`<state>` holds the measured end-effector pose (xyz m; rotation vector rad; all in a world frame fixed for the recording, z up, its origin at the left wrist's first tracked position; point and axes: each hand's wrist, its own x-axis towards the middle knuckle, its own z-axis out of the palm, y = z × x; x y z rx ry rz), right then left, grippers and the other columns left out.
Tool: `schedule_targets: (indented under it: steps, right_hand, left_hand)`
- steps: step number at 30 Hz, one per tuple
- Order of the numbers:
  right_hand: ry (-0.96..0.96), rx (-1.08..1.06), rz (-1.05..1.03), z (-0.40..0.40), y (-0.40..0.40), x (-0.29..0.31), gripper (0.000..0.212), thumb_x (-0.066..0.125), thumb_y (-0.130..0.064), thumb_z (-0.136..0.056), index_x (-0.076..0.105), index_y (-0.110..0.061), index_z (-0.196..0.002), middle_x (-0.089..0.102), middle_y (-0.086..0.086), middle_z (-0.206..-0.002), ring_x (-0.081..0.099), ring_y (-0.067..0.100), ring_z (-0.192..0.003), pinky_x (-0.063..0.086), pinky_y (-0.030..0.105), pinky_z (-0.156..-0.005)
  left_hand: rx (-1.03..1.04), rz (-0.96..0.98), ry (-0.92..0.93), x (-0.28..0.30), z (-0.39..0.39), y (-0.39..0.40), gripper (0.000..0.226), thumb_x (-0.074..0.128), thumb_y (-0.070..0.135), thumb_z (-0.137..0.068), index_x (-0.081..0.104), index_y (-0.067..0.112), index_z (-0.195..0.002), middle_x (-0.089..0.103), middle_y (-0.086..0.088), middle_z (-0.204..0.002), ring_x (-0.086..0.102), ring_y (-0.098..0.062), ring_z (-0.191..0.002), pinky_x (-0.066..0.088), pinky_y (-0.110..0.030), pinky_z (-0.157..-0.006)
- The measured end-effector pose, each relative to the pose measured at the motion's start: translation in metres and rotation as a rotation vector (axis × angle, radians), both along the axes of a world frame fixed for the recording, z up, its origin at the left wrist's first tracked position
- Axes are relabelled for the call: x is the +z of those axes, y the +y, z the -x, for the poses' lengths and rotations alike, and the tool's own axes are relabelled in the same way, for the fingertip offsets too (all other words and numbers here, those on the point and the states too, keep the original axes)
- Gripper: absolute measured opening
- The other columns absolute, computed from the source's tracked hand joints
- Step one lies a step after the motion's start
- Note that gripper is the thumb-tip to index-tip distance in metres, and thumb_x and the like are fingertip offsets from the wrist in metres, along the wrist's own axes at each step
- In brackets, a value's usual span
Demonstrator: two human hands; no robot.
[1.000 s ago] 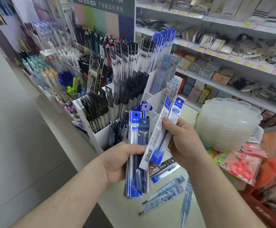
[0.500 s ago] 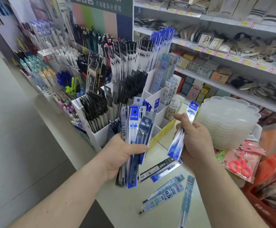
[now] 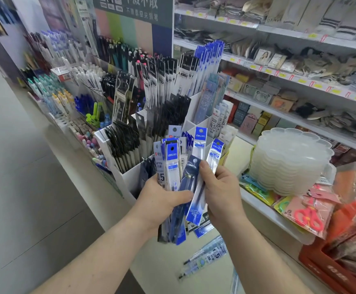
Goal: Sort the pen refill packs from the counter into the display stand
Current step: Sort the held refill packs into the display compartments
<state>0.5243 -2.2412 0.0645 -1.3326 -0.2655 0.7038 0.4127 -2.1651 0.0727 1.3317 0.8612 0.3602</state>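
My left hand (image 3: 159,203) grips a thick bundle of blue and white pen refill packs (image 3: 169,168), held upright in front of the white display stand (image 3: 128,176). My right hand (image 3: 220,192) holds two blue-topped refill packs (image 3: 214,154) and its thumb presses against the bundle. The two hands are close together. Several more refill packs (image 3: 206,256) lie flat on the pale counter (image 3: 156,270) below my hands. The stand's compartments hold many black and blue packs standing on end.
A stack of clear scalloped plastic trays (image 3: 289,162) sits right of the stand. Packaged scissors (image 3: 308,215) and a red crate (image 3: 329,270) lie at the right. Shelves of small goods run behind. Pens fill racks (image 3: 54,98) at the left, beside the grey floor.
My right hand, which had drawn off to the right with its packs, has come back to the bundle. The left hand has lifted the bundle slightly.
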Motion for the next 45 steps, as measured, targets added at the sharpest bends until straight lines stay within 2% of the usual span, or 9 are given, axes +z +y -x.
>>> schedule_targets:
  steps: [6, 13, 20, 24, 28, 32, 35, 38, 45]
  right_hand:
    - [-0.181, -0.092, -0.034, -0.009, -0.001, 0.008, 0.035, 0.057, -0.043, -0.084, 0.071, -0.013, -0.095, 0.076, 0.004, -0.082, 0.073, 0.018, -0.074, 0.061, 0.035, -0.063]
    - [-0.123, -0.066, 0.044, -0.003, 0.008, 0.006, 0.026, 0.059, -0.031, -0.097, 0.069, -0.011, -0.084, 0.076, 0.010, -0.081, 0.072, 0.028, -0.075, 0.060, 0.043, -0.066]
    - [-0.079, -0.136, 0.067, -0.001, 0.017, 0.004, 0.037, 0.049, -0.041, -0.101, 0.064, -0.012, -0.083, 0.073, 0.003, -0.075, 0.071, 0.022, -0.074, 0.060, 0.039, -0.066]
    - [-0.089, 0.062, 0.080, -0.019, 0.009, 0.017, 0.025, 0.051, -0.024, -0.102, 0.060, -0.010, -0.083, 0.057, 0.014, -0.072, 0.049, 0.016, -0.055, 0.038, 0.021, -0.046]
    - [-0.193, -0.024, 0.062, -0.057, 0.017, 0.040, 0.028, 0.054, -0.019, -0.102, 0.059, -0.010, -0.076, 0.048, -0.002, -0.053, 0.035, 0.008, -0.043, 0.030, 0.019, -0.041]
    - [-0.467, -0.233, 0.028, -0.101, 0.046, 0.076, 0.034, 0.060, -0.021, -0.099, 0.057, -0.015, -0.066, 0.053, 0.001, -0.058, 0.043, 0.015, -0.048, 0.037, 0.027, -0.046]
    - [-0.651, -0.237, 0.066, -0.122, 0.072, 0.094, 0.026, 0.064, -0.025, -0.096, 0.062, -0.023, -0.070, 0.065, -0.002, -0.070, 0.062, 0.020, -0.064, 0.056, 0.040, -0.064]
    - [-0.761, -0.229, 0.131, -0.137, 0.095, 0.104, 0.023, 0.064, -0.026, -0.095, 0.063, -0.026, -0.072, 0.071, -0.002, -0.081, 0.070, 0.023, -0.079, 0.059, 0.047, -0.078]
    - [-0.905, -0.190, 0.248, -0.144, 0.124, 0.117, 0.024, 0.062, -0.031, -0.096, 0.066, -0.017, -0.078, 0.070, 0.003, -0.075, 0.070, 0.023, -0.075, 0.057, 0.036, -0.072]
  left_hand:
    - [-0.085, -0.112, 0.049, 0.003, 0.003, 0.009, 0.043, 0.079, -0.002, -0.075, 0.063, 0.015, -0.112, 0.077, 0.000, -0.095, 0.075, -0.020, -0.086, 0.060, -0.045, -0.083]
    - [-0.089, -0.046, -0.027, 0.002, 0.001, 0.004, 0.037, 0.074, -0.004, -0.081, 0.065, 0.015, -0.112, 0.077, -0.005, -0.100, 0.074, -0.026, -0.091, 0.059, -0.044, -0.083]
    - [-0.091, -0.037, -0.022, 0.004, -0.003, 0.005, 0.043, 0.078, -0.003, -0.077, 0.063, 0.010, -0.116, 0.077, -0.007, -0.099, 0.075, -0.026, -0.089, 0.060, -0.045, -0.082]
    - [-0.081, -0.094, -0.019, 0.012, -0.002, 0.013, 0.052, 0.085, 0.007, -0.069, 0.064, 0.013, -0.115, 0.077, -0.002, -0.100, 0.074, -0.023, -0.092, 0.058, -0.048, -0.087]
    - [0.077, -0.216, -0.079, 0.024, -0.004, 0.023, 0.033, 0.077, -0.006, -0.075, 0.067, 0.013, -0.100, 0.077, 0.000, -0.087, 0.075, -0.018, -0.082, 0.060, -0.037, -0.081]
    - [0.192, -0.251, -0.221, 0.040, -0.010, 0.032, 0.032, 0.071, -0.013, -0.078, 0.065, 0.013, -0.096, 0.075, -0.002, -0.081, 0.072, -0.011, -0.071, 0.056, -0.019, -0.064]
    - [0.186, -0.266, -0.266, 0.045, -0.014, 0.032, 0.032, 0.071, -0.012, -0.078, 0.066, 0.015, -0.095, 0.076, 0.000, -0.081, 0.072, -0.011, -0.073, 0.059, -0.022, -0.069]
    - [0.174, -0.249, -0.286, 0.048, -0.016, 0.032, 0.032, 0.070, -0.013, -0.078, 0.066, 0.016, -0.093, 0.076, 0.002, -0.078, 0.071, -0.011, -0.071, 0.058, -0.020, -0.066]
    - [0.167, -0.229, -0.267, 0.048, -0.017, 0.040, 0.032, 0.072, -0.008, -0.079, 0.065, 0.016, -0.099, 0.076, 0.000, -0.085, 0.073, -0.016, -0.078, 0.060, -0.027, -0.074]
